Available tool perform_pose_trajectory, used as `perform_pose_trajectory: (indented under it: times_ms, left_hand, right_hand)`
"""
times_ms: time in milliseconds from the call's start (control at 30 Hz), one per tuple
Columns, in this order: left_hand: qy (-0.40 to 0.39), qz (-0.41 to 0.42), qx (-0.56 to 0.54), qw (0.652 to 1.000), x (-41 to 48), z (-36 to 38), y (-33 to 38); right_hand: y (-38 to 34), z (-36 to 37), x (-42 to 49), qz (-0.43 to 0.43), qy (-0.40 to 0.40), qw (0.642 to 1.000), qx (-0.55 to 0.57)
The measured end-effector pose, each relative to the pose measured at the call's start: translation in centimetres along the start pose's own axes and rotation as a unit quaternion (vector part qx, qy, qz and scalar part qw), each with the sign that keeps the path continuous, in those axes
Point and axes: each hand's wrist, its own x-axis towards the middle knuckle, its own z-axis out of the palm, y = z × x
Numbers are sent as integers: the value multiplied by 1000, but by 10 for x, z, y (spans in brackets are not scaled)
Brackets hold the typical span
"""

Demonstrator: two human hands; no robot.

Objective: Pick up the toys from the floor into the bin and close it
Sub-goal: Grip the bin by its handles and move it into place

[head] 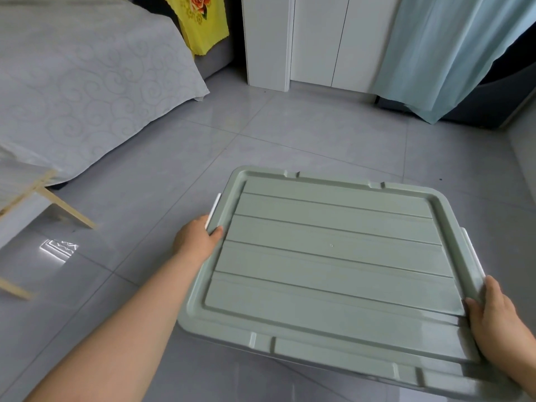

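Sage-green ribbed plastic lid (330, 256); left hand (195, 242), right hand (493, 317) fingers clamping side rims

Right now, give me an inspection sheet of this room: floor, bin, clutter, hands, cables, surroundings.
Surface: grey tiled floor, glossy; no toys seen.
Job's things: green lid covers the bin; white side latches show at both edges.
Clutter: nothing seen.
Hands: left hand grips the lid's left edge; right hand grips its right edge.
Cables: nothing seen.
Surroundings: bed with grey cover, wooden frame legs, white cabinet, blue curtain, yellow cloth.
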Motion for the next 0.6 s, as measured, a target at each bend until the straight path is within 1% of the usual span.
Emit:
perform_pose_trajectory:
  times_ms: [100,200,333,467,533,600]
  left_hand:
    - [-85,22,-39,995,11,0,3]
    - [-112,35,-101,988,23,4,8]
    - [-67,43,-146,986,30,11,9]
    - [-43,49,-142,988,37,20,3]
    - [-29,62,-115,991,41,22,1]
    - [-38,57,-118,991,41,27,-10]
  right_hand:
    - [-1,-3,0,-7,-9,1000,-1]
    - [-3,-6,-3,-10,-23,1000,-1]
    - [-1,-8,-4,-4,-32,999,27]
    - [4,-11,-3,31,-62,993,94]
    - [5,-14,-3,47,-81,987,133]
    - [4,-16,-4,47,-89,984,145]
